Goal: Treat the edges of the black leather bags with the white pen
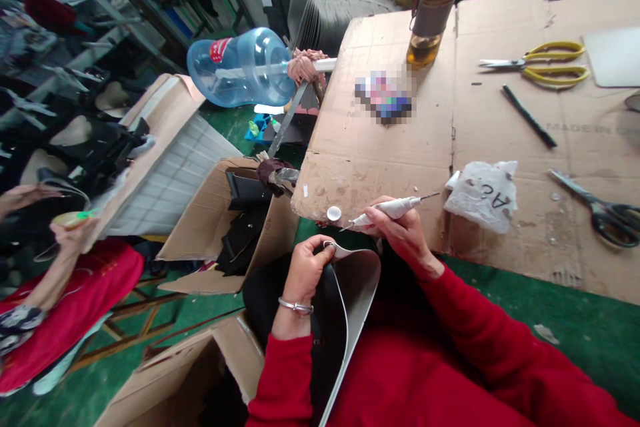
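Observation:
My left hand (pixel 306 270), with a bracelet at the wrist, pinches the upper edge of a black sheet piece with a pale grey lining (pixel 361 283), which looks like leather. The piece curves open and hangs down across my lap. Between the fingers of my right hand (pixel 406 235) lies an awl-like tool (pixel 400 207) with a white, wrapped-looking handle and a thin metal tip at each end. Its left tip is above the piece's upper edge, apart from my left fingers. A small white round cap (pixel 333 213) lies at the table corner, close to that tip.
The cardboard-covered table (pixel 320 167) holds yellow-handled scissors (pixel 555 65), black-handled scissors (pixel 600 210), a black stick (pixel 529 117), a plastic bag (pixel 483 197) and a bottle (pixel 434 7). An open carton (pixel 270 240) contains black pieces. Another person's hands (pixel 70 233) work at left.

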The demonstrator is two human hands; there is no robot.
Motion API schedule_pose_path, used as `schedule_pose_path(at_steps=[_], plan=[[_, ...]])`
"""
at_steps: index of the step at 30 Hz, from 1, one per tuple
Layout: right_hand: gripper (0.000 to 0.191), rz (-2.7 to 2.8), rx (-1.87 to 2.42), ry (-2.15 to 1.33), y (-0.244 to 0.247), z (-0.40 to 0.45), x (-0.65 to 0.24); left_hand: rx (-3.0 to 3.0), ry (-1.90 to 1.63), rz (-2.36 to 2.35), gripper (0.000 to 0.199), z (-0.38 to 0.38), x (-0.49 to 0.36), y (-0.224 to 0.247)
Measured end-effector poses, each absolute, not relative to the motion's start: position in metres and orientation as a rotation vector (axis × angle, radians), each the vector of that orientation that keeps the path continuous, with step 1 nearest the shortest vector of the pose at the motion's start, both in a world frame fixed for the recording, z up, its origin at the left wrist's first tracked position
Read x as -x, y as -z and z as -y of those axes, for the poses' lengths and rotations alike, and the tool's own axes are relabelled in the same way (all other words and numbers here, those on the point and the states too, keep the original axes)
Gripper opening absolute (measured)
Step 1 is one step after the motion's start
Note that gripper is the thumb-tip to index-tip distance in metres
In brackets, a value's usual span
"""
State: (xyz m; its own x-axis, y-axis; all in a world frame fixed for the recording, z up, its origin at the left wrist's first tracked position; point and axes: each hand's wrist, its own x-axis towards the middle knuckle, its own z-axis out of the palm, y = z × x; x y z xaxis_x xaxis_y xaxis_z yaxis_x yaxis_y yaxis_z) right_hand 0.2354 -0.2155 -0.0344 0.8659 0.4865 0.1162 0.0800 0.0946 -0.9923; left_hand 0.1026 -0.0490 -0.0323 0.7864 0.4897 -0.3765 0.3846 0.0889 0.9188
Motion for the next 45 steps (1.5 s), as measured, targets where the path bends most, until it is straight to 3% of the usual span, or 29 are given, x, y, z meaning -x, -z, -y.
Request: schedule_pose_path(at_steps=[11, 24, 35, 45], plan=[[0.029, 0.437, 1.466, -0.202, 0.032, 0.213, -0.232, -1.392, -0.093, -0.748, 0.027, 0.04, -0.088, 0.029], [0.028, 0.366, 1.578, -0.134, 0.04, 0.221, -0.227, -1.211, -0.306, -0.842, 0.014, 0.034, -0.063, 0.034], [0.037, 0.26, 1.651, -0.049, 0.051, 0.22, -0.225, -1.014, -0.858, -1.131, 0.026, -0.043, 0.02, 0.015], [0.026, 0.254, 1.71, -0.005, 0.041, 0.217, -0.217, -0.954, -1.214, -1.285, 0.032, -0.086, 0.075, 0.005]])
